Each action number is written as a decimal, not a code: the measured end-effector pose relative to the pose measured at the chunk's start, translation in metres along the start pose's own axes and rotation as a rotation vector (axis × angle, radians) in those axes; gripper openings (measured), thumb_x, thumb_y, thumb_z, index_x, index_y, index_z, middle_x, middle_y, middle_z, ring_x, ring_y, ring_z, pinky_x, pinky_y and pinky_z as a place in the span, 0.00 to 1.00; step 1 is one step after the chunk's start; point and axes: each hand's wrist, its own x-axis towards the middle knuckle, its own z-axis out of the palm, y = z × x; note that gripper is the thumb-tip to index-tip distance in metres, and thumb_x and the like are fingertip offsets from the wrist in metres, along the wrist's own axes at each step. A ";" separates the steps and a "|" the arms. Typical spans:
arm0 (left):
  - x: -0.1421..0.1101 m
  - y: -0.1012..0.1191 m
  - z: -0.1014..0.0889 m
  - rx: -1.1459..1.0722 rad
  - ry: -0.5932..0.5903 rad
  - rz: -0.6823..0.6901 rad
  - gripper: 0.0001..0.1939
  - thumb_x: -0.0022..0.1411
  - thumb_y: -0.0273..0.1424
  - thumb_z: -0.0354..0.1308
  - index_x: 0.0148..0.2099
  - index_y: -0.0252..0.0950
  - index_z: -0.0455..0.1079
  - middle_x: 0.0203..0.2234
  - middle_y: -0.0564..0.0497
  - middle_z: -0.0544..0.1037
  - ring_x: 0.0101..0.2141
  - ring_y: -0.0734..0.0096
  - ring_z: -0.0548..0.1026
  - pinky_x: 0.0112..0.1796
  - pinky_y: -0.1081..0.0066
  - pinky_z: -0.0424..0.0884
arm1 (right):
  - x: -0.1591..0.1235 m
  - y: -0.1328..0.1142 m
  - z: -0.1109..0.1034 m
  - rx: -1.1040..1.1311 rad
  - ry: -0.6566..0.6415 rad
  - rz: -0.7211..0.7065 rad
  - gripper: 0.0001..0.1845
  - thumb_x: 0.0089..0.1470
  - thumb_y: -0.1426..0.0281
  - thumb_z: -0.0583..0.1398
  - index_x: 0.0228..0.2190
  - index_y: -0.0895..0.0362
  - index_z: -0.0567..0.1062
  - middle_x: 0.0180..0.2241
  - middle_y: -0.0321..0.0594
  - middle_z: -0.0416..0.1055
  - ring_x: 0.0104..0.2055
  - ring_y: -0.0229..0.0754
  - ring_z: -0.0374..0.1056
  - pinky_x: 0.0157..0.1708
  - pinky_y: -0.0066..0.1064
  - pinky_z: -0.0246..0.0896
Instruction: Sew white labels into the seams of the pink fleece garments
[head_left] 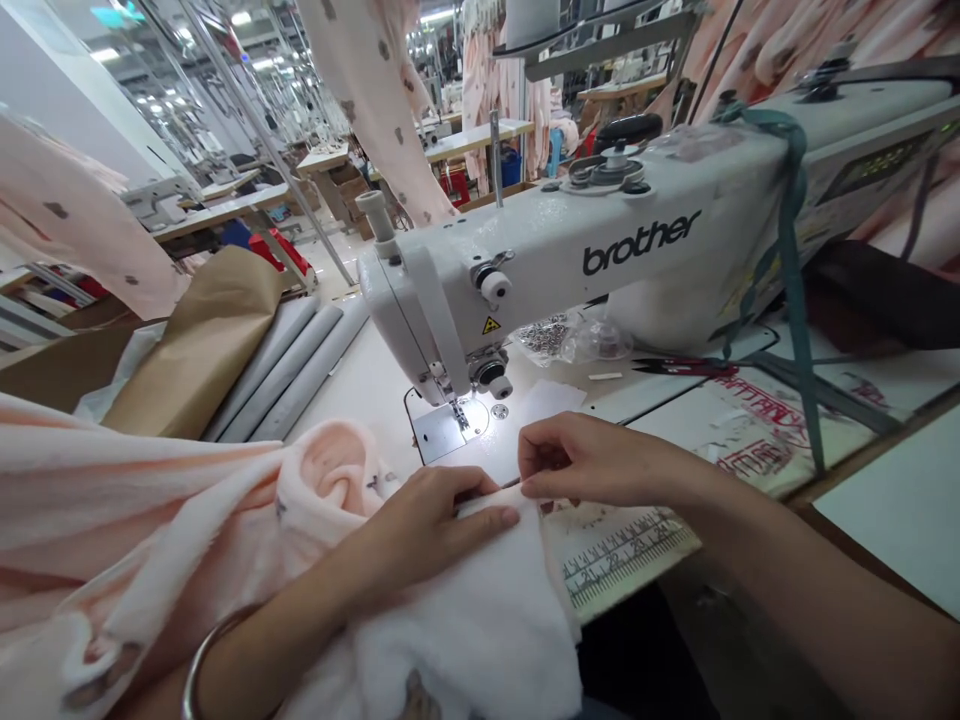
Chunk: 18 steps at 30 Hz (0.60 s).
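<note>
Pale pink fleece fabric [480, 620] with grey motifs spreads over the front of the table and hangs off its edge. My left hand [442, 520] lies across it, the thumb on top and the fingers curled over the far edge, gripping it. At the fabric's upper right corner, my right hand [562, 460] pinches the edge between thumb and fingers. Both hands are in front of the white sewing machine [540, 260]. Its lit presser foot [459, 412] stands beyond my left hand, apart from the fabric edge being held.
Red-handled scissors [686, 368] and a bag of small metal parts [551, 338] lie under the machine arm. A printed ruler [630, 555] runs along the table's front edge. Grey rolls [292, 375] and brown paper [199, 340] are at left. A green strap [791, 230] hangs from the machine.
</note>
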 end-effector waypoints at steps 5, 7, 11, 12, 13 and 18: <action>0.002 -0.003 0.002 -0.130 -0.019 0.018 0.16 0.61 0.42 0.50 0.37 0.36 0.72 0.26 0.55 0.72 0.28 0.76 0.65 0.27 0.77 0.57 | -0.005 -0.002 -0.003 -0.030 0.012 -0.029 0.03 0.46 0.70 0.57 0.27 0.57 0.69 0.23 0.35 0.70 0.25 0.34 0.63 0.22 0.23 0.53; 0.003 -0.005 0.002 -0.193 -0.043 0.004 0.17 0.61 0.42 0.50 0.37 0.35 0.71 0.26 0.55 0.71 0.28 0.77 0.65 0.26 0.78 0.57 | -0.005 -0.003 -0.003 -0.050 0.018 -0.042 0.03 0.45 0.71 0.57 0.26 0.58 0.69 0.23 0.35 0.70 0.24 0.34 0.62 0.22 0.23 0.53; 0.005 -0.006 0.003 -0.248 -0.081 -0.029 0.16 0.61 0.41 0.50 0.36 0.34 0.71 0.24 0.56 0.68 0.26 0.78 0.62 0.25 0.78 0.55 | -0.005 -0.001 -0.003 -0.044 0.002 -0.040 0.03 0.45 0.71 0.57 0.26 0.58 0.69 0.23 0.35 0.70 0.25 0.34 0.63 0.23 0.23 0.54; 0.005 -0.006 0.003 -0.242 -0.074 -0.031 0.15 0.61 0.40 0.51 0.35 0.34 0.71 0.24 0.56 0.68 0.26 0.78 0.62 0.25 0.78 0.55 | -0.004 0.000 -0.003 -0.031 -0.010 -0.039 0.03 0.45 0.71 0.57 0.27 0.58 0.69 0.24 0.35 0.70 0.26 0.35 0.64 0.23 0.24 0.54; 0.005 -0.005 0.004 -0.231 -0.059 -0.029 0.14 0.60 0.39 0.51 0.34 0.34 0.70 0.24 0.56 0.68 0.26 0.78 0.62 0.25 0.79 0.55 | -0.004 0.001 -0.003 -0.013 -0.025 -0.037 0.03 0.46 0.71 0.57 0.27 0.58 0.69 0.24 0.35 0.69 0.26 0.34 0.64 0.24 0.24 0.55; -0.001 -0.004 0.007 -0.181 0.013 -0.020 0.10 0.58 0.34 0.52 0.31 0.33 0.69 0.23 0.56 0.69 0.26 0.78 0.62 0.25 0.78 0.55 | -0.008 0.002 -0.001 0.128 -0.072 -0.029 0.07 0.48 0.68 0.59 0.31 0.57 0.69 0.27 0.33 0.66 0.27 0.33 0.62 0.24 0.23 0.58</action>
